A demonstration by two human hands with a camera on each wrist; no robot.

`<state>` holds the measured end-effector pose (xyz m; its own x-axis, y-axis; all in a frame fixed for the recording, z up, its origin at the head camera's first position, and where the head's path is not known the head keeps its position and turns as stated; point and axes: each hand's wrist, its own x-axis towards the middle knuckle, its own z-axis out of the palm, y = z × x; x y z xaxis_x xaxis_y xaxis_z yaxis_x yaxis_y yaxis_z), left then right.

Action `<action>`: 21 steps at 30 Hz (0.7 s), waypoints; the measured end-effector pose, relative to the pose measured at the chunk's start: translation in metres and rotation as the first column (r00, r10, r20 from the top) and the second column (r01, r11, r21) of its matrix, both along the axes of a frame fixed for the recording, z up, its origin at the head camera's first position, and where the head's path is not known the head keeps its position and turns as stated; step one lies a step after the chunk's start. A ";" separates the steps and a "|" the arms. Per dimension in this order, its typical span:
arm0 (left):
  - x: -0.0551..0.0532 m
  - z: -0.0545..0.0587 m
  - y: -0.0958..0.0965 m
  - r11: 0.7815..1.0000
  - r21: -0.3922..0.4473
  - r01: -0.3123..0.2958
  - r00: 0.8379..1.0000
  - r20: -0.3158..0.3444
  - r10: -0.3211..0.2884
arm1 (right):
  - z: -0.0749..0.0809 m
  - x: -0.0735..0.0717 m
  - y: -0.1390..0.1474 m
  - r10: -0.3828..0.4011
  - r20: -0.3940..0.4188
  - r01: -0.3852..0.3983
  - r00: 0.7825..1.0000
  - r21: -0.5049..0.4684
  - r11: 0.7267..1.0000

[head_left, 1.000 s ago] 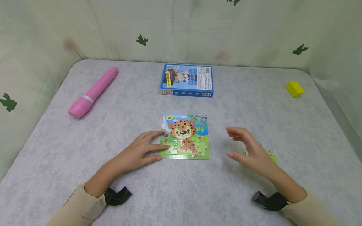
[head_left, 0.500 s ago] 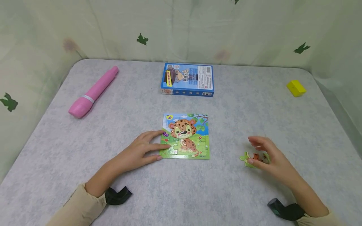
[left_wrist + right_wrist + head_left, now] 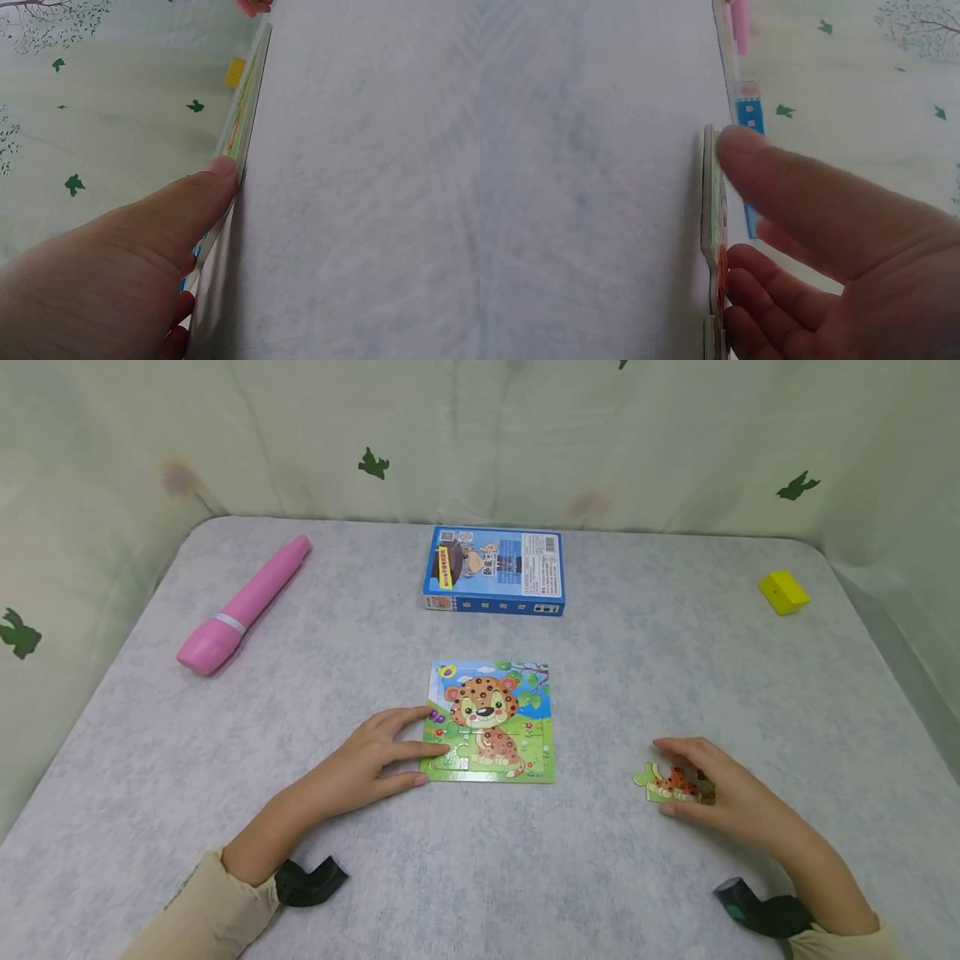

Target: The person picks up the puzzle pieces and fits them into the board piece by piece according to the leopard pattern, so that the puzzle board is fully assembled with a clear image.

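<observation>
A square leopard jigsaw puzzle (image 3: 498,714) lies flat on the grey table in the head view. My left hand (image 3: 375,760) rests at its left edge, fingers spread and fairly straight, two fingertips on the picture. In the left wrist view the thumb (image 3: 187,202) touches the puzzle's edge. To the right lie loose puzzle pieces (image 3: 671,783), green with orange spotted parts. My right hand (image 3: 735,789) is around them, thumb at the near side and index finger beyond the far side, with a visible gap there. The right wrist view shows the thumb (image 3: 780,180) against a piece (image 3: 713,202); the palm hides some pieces.
Behind the puzzle lies a blue printed box (image 3: 495,572). A pink microphone-shaped object (image 3: 247,606) is at the back left, and a yellow block (image 3: 783,592) at the back right. A pale curtain (image 3: 510,443) with green bird shapes hangs behind the table.
My right hand has moved right and down from beside the puzzle to the loose pieces, its thumb and index finger now about them. The left hand stays on the puzzle.
</observation>
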<state>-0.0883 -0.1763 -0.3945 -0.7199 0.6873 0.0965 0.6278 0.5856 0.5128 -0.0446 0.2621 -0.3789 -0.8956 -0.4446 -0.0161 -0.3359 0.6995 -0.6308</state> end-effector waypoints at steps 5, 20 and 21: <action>0.000 0.000 0.000 1.000 0.000 -0.004 1.000 0.002 0.004 | -0.001 0.000 0.002 0.037 -0.030 -0.035 0.999 0.061 0.998; 0.001 0.000 0.000 1.000 0.003 0.000 1.000 -0.005 0.000 | 0.000 0.000 -0.015 0.003 -0.106 0.007 0.994 0.091 0.996; 0.001 0.000 0.000 1.000 0.002 0.000 1.000 -0.007 0.000 | 0.002 0.000 -0.017 0.003 -0.108 0.006 0.994 0.087 0.996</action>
